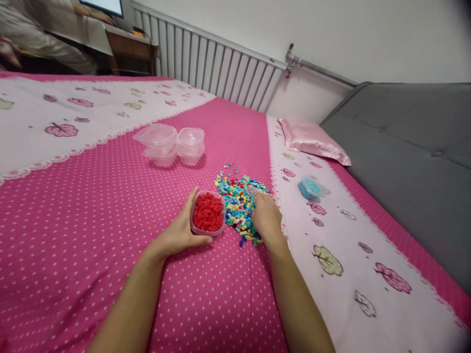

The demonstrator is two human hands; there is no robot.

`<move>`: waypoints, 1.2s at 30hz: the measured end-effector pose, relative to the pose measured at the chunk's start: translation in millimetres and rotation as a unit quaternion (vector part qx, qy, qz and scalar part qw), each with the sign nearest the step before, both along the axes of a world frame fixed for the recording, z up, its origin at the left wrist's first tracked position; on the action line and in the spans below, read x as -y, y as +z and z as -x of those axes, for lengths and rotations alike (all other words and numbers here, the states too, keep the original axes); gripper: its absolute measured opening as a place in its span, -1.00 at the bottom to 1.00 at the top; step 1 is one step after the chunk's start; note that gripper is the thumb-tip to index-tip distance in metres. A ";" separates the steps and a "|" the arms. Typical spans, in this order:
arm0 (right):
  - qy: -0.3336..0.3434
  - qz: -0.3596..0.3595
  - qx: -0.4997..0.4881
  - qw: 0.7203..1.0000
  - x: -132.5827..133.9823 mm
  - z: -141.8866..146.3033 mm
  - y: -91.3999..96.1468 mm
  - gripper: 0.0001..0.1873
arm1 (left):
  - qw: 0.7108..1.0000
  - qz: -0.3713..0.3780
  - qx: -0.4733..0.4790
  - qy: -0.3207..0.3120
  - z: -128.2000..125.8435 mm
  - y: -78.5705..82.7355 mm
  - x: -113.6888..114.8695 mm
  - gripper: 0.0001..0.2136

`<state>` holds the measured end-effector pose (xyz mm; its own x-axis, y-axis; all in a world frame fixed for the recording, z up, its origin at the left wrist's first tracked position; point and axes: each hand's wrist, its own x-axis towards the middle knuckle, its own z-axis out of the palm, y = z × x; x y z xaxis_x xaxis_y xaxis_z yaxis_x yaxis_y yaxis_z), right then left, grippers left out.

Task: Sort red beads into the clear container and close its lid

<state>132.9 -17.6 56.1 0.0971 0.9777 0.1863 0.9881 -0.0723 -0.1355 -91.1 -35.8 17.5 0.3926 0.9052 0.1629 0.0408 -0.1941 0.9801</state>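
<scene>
My left hand (180, 228) is wrapped round a small clear plastic tub (193, 227). Red little pieces (208, 212), like tiny building blocks, fill the tub close to its rim. Right of it lies a loose pile of tiny multicoloured pieces (235, 198), blue, teal, yellow, white and some red. My right hand (267, 215) is over the right side of this pile, fingers curled and pointing down into it. Something clear shows by its fingertips, too small to make out, and the fingertips are partly hidden.
Several clear lidded tubs (162, 142) stand beyond the pile to the left. A tub of light blue pieces (310, 188) sits to the right, near a pink pillow (312, 139). A grey headboard (412, 162) borders the bed's right side. Another person (47, 39) sits at a desk, far left.
</scene>
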 end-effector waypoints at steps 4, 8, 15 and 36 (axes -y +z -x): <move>0.070 0.015 -0.013 0.997 12.5 17.0 5.5 -0.46 | 0.998 -0.048 -0.037 0.006 -0.4 -3.5 -2.2 0.09; 0.219 0.072 -0.085 0.969 37.4 46.0 15.9 -0.38 | 0.993 -0.084 -0.067 0.047 -3.3 -8.5 -0.7 0.03; 0.281 0.066 -0.117 0.950 51.3 80.4 -1.8 -0.17 | 0.994 -0.075 -0.024 0.075 -2.8 -20.8 -0.4 0.05; 0.336 0.068 -0.092 0.935 67.6 87.4 3.5 -0.11 | 0.984 -0.072 -0.137 0.093 0.4 -16.3 -1.7 -0.01</move>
<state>45.5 -85.2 59.5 -0.5297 0.8427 0.0962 0.7770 0.5277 -0.3432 -91.5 -34.0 1.2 0.2688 0.9408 0.2062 0.3471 -0.2944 0.8904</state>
